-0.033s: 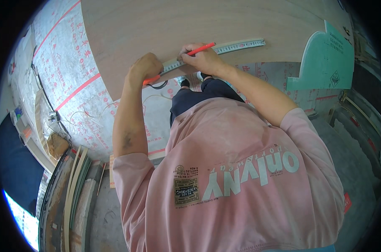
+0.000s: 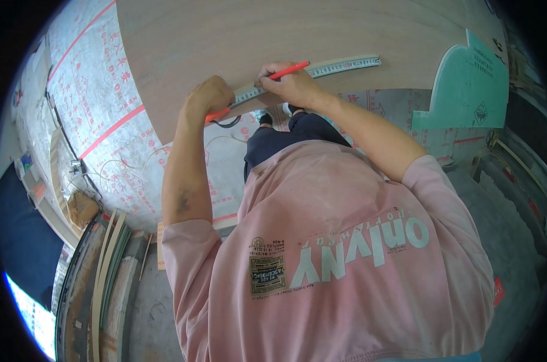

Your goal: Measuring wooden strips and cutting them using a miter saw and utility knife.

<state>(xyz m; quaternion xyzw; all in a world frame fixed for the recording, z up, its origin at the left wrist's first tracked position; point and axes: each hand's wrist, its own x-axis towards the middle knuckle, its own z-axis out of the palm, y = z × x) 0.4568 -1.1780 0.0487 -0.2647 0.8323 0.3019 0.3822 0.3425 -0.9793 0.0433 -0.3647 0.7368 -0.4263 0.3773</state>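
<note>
On a large brown wooden board [image 2: 183, 42], a tape measure blade [image 2: 346, 65] is drawn out with its free end toward the right. My left hand [image 2: 210, 95] is closed round the orange tape measure case [image 2: 218, 114], which sits at the board's near edge; a dark strap hangs beside it. Pinched in my right hand [image 2: 291, 85] is a red pen [image 2: 288, 70], tilted with its upper end to the right. This hand rests over the middle of the blade, and its fingers hide the pen's tip. A thin pale strip [image 2: 331, 62] runs along the blade's far side.
A green cut panel [image 2: 466, 84] lies at the board's right end. White printed sheeting [image 2: 116, 120] with red lines covers the floor. A thin pale cord [image 2: 129, 166] crosses it. Long boards and strips [image 2: 107, 271] are stacked at lower left, near a brown lump [image 2: 83, 209].
</note>
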